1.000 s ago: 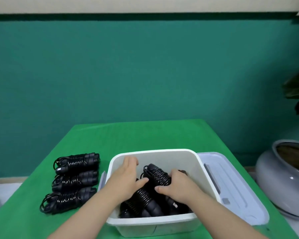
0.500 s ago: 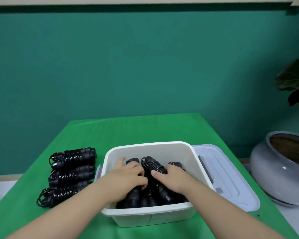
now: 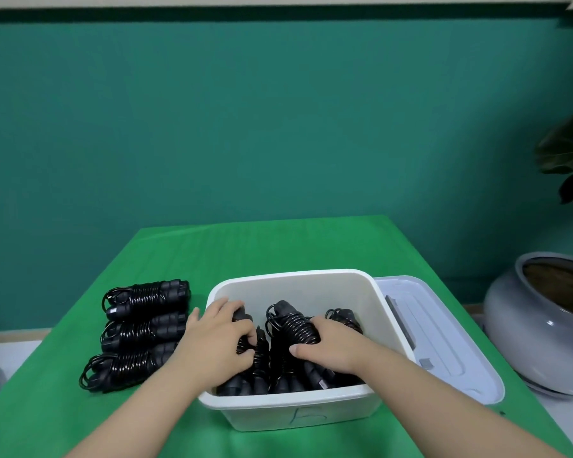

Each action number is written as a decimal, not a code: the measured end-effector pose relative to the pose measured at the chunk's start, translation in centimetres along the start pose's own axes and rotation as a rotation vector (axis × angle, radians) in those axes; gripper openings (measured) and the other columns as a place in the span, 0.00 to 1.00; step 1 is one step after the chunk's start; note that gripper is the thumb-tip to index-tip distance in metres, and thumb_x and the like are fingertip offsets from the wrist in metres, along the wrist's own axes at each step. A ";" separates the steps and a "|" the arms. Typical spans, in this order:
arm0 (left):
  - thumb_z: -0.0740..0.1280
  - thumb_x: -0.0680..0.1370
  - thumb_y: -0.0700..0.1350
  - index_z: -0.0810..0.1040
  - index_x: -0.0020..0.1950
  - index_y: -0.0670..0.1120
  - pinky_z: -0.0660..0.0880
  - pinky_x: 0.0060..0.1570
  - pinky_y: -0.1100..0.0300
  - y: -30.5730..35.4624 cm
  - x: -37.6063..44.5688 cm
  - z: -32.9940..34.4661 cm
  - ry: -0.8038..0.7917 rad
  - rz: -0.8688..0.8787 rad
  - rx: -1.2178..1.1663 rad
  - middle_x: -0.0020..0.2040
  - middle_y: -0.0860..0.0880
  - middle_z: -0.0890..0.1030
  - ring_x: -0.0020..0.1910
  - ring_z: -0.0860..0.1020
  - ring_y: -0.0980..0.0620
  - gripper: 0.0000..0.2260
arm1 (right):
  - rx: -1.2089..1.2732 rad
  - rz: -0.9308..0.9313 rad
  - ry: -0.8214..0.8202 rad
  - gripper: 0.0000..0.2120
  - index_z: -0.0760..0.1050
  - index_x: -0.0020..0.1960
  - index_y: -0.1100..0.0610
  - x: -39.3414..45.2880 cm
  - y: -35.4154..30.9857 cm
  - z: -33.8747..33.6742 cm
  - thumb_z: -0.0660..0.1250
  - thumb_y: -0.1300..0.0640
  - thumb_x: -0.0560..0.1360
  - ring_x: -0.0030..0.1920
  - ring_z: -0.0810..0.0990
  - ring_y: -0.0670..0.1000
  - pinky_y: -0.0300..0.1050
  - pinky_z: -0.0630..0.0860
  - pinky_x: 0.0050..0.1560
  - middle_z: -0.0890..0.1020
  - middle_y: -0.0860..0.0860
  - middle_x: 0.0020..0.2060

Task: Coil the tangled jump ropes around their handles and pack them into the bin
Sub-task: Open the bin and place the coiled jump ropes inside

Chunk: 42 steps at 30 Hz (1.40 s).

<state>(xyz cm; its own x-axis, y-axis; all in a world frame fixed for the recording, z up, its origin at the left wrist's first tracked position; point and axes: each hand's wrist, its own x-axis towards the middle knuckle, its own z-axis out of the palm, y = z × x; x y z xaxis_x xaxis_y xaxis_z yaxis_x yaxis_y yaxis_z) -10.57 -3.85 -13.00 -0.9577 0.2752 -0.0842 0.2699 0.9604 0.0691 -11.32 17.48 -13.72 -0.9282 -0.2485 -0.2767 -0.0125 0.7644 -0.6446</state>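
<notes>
on green table [image 3: 278, 246] against teal wall [image 3: 278, 127], left hand [image 3: 219, 338] and right hand [image 3: 331, 348] each grip coiled ropes [image 3: 291, 322] inside white bin [image 3: 298, 404]

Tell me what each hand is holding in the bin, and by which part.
Left hand grips a coiled jump rope near its upper handle end; right hand rests on another rope's wound middle.

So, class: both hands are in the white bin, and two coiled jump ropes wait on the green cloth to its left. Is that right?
Not quite. The head view shows three coiled jump ropes on the green cloth, not two. Both the left hand and right hand are in the white bin.
</notes>
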 end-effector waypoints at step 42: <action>0.57 0.80 0.54 0.65 0.67 0.35 0.66 0.62 0.43 -17.7 1.2 7.2 0.313 -0.969 -0.594 0.67 0.36 0.69 0.63 0.69 0.36 0.25 | -0.155 0.275 -0.079 0.42 0.42 0.75 0.64 3.1 -4.0 5.5 0.58 0.38 0.78 0.62 0.72 0.59 0.45 0.79 0.39 0.59 0.60 0.72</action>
<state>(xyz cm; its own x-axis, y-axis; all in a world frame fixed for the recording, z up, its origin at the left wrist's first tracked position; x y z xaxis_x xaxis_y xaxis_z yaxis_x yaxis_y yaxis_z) -15.77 -20.17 -21.48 -0.7426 -0.6600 -0.1138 -0.5933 0.5693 0.5691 -12.11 10.38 -15.89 -0.8733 -0.0611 -0.4833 0.1724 0.8892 -0.4239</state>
